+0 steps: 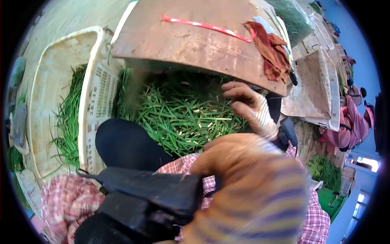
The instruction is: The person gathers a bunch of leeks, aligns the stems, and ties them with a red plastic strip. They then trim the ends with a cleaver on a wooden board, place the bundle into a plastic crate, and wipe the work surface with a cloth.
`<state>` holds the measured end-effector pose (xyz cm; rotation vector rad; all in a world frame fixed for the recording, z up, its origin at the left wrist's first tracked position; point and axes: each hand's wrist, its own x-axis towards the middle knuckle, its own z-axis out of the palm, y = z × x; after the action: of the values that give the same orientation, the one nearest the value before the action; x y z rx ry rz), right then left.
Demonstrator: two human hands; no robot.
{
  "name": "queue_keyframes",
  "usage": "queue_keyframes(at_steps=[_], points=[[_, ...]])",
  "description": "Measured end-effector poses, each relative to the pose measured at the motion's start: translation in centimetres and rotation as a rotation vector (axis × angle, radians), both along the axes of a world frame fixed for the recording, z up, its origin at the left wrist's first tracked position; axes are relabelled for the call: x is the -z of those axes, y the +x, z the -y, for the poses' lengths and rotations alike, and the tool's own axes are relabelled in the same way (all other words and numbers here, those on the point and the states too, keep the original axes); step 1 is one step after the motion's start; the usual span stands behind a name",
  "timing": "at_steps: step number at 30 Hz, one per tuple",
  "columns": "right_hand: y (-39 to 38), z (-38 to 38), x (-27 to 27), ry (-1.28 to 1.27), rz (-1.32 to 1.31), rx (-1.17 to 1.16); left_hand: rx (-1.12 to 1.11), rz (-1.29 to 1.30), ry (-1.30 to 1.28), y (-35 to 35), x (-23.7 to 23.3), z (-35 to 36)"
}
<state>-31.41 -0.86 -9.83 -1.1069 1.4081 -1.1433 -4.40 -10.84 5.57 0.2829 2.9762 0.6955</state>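
Note:
My left hand is large, close to the camera and smeared by motion. It wears a tan glove with dark stripes, and its fingers do not show clearly. A black device sits at my left wrist. My right hand wears a pale striped covering, its bare fingers loosely bent and apart with nothing between them. It hovers by the front edge of the brown board, above cut green stalks heaped below. Another black device is on my right wrist.
On the board lie a red strip and a rust-brown cloth. A white plastic crate at left holds long green stalks. At right stand a stained box and a green crate; a person in pink is beyond.

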Motion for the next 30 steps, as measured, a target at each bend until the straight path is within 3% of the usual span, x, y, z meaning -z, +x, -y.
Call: queue_keyframes(at_steps=[11,20,22,23,28,30], points=[[0.6,-1.7,2.0,0.067,0.177,0.025,-0.022,0.014,0.002,0.0,0.1,0.5],[0.9,-2.8,2.0,0.02,0.082,0.06,-0.157,0.01,-0.042,-4.2,0.7,2.8],[0.4,-3.2,1.6,0.009,0.134,0.048,-0.196,0.105,-0.067,-5.6,1.2,3.8],[0.4,-3.4,1.5,0.041,0.178,0.067,-0.202,0.311,-0.134,-6.2,1.1,4.2],[0.4,-4.1,1.7,0.026,0.153,0.05,-0.286,0.388,-0.065,-5.9,1.1,4.9],[0.1,-4.5,2.2,-0.002,0.116,0.042,-0.247,0.219,-0.043,-5.3,-0.5,3.7]])
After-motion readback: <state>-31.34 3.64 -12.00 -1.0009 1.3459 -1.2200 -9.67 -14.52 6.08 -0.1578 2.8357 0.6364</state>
